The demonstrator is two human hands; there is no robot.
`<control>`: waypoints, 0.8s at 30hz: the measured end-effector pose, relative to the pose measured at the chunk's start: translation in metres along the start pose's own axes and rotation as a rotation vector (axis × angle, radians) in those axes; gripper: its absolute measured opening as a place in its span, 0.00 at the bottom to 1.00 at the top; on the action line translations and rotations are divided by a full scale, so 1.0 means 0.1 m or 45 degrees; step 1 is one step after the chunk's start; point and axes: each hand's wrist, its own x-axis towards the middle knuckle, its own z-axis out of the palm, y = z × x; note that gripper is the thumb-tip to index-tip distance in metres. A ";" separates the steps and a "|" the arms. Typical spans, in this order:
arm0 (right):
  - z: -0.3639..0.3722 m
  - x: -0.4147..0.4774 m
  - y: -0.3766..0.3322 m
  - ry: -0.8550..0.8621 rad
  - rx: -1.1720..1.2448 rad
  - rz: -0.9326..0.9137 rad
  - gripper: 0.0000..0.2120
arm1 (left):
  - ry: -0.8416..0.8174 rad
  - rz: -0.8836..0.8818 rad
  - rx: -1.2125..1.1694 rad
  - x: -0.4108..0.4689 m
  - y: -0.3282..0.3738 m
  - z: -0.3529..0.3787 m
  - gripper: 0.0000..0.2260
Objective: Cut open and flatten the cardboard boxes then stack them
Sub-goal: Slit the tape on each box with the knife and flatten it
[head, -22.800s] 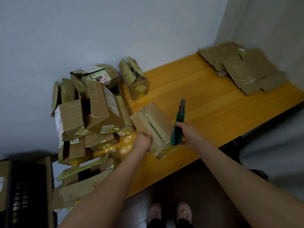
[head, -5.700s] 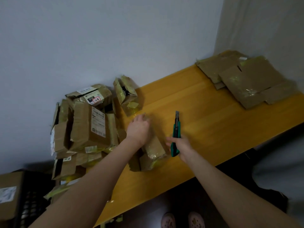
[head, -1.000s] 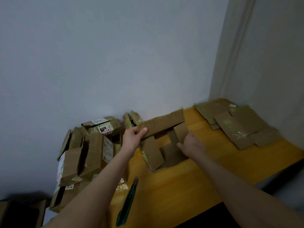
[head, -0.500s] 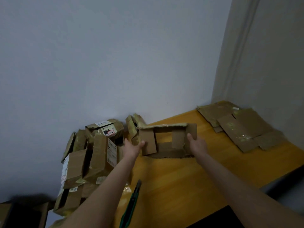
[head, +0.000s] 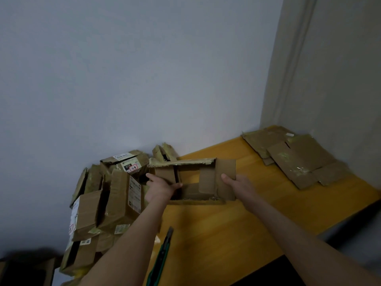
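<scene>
left: box pile (head: 121,195) blocks | right: bare tabletop (head: 268,178) open to flattened stack (head: 299,159); near: knife (head: 162,254)

A plain grey-blue wall (head: 123,69) fills the upper left and middle of the frame. At the upper right it meets a beige side wall (head: 346,79), where a vertical moulding strip (head: 288,69) runs down beside the corner. A yellow wooden counter (head: 226,228) slants across the lower right, backed against both walls. The light is dim and even; below the counter's near edge lies dark shadow.
</scene>
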 end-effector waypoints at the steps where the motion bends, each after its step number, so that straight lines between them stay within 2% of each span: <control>1: -0.01 0.00 0.00 -0.014 0.024 0.001 0.07 | 0.022 -0.002 0.011 0.00 -0.01 0.00 0.55; 8: 0.00 -0.04 -0.01 -0.077 0.128 0.054 0.06 | 0.149 -0.003 -0.040 0.06 0.00 -0.02 0.58; 13: 0.01 -0.02 0.00 -0.090 0.173 0.067 0.05 | 0.216 0.019 -0.047 0.07 -0.08 -0.03 0.49; 17: -0.02 0.03 0.08 -0.025 0.208 0.115 0.05 | 0.204 0.095 -0.080 0.07 -0.07 -0.03 0.52; 21: 0.03 0.03 0.07 -0.097 0.206 0.099 0.05 | 0.161 -0.009 -0.107 0.05 -0.05 -0.02 0.56; 24: 0.09 0.01 0.01 -0.192 0.167 0.061 0.07 | 0.154 -0.078 -0.088 0.08 -0.13 -0.01 0.52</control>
